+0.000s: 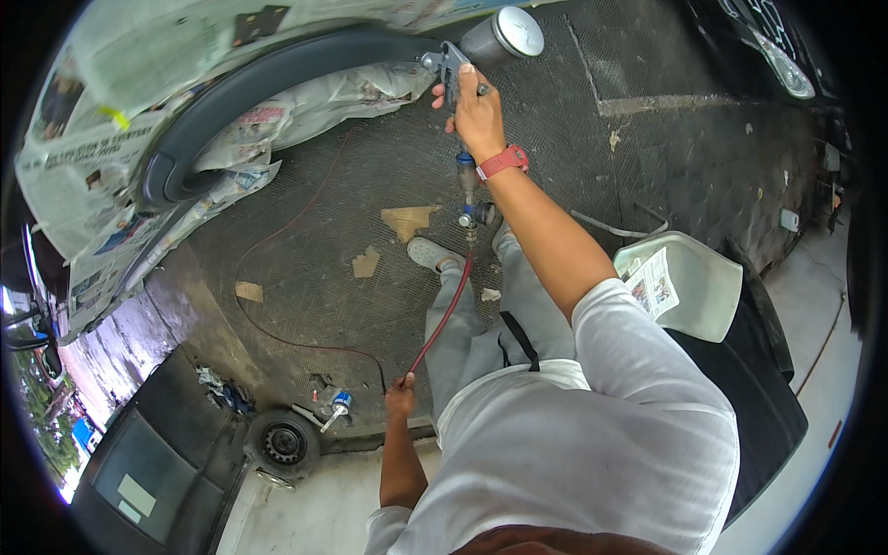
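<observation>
Masking's on: printed newspaper sheets (88, 153) border the curved dark-grey arch trim (277, 70); surface progress, can't tell. Right hand (479, 116) fingers grip silver metal spray gun (450, 76) by trim's right end, left hand (400, 396) fingers hold red flexible hose (451, 310).

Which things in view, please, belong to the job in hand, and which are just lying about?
Likely in use:
silver metal spray gun
thick red hose
dark-grey curved trim
printed newspaper sheets

Likely loose:
black-tyred steel wheel
torn brown cardboard scraps
</observation>
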Demonstrator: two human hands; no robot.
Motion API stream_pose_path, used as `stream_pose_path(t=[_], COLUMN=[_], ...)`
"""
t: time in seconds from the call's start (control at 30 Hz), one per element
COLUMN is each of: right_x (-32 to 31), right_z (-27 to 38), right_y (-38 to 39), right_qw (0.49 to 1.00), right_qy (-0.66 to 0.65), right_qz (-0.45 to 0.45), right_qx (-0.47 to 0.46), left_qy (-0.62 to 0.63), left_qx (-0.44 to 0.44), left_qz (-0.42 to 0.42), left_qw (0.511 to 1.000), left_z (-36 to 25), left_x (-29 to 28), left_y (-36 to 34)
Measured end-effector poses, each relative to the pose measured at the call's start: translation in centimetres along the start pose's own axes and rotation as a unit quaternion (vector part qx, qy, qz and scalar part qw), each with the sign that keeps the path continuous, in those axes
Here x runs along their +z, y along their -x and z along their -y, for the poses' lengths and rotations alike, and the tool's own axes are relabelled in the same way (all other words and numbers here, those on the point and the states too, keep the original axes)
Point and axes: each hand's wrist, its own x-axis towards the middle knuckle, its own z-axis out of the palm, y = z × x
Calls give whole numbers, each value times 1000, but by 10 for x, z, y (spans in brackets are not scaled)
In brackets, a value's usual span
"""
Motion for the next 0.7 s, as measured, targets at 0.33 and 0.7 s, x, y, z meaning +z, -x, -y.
stream_pose_path(t=[0.33, 0.7], right_x=[-112, -188], right_z=[-47, -90], right_y=[-26, -80], right_qw=[998, 993], right_qy=[46, 16], right_qz=[6, 59], right_qx=[-37, -104], left_qy=[-92, -177], left_qx=[90, 206], left_qz=[-125, -148], left_qw=[984, 951], left_z=[-119, -303], left_x=[6, 36], left_y=[-14, -149])
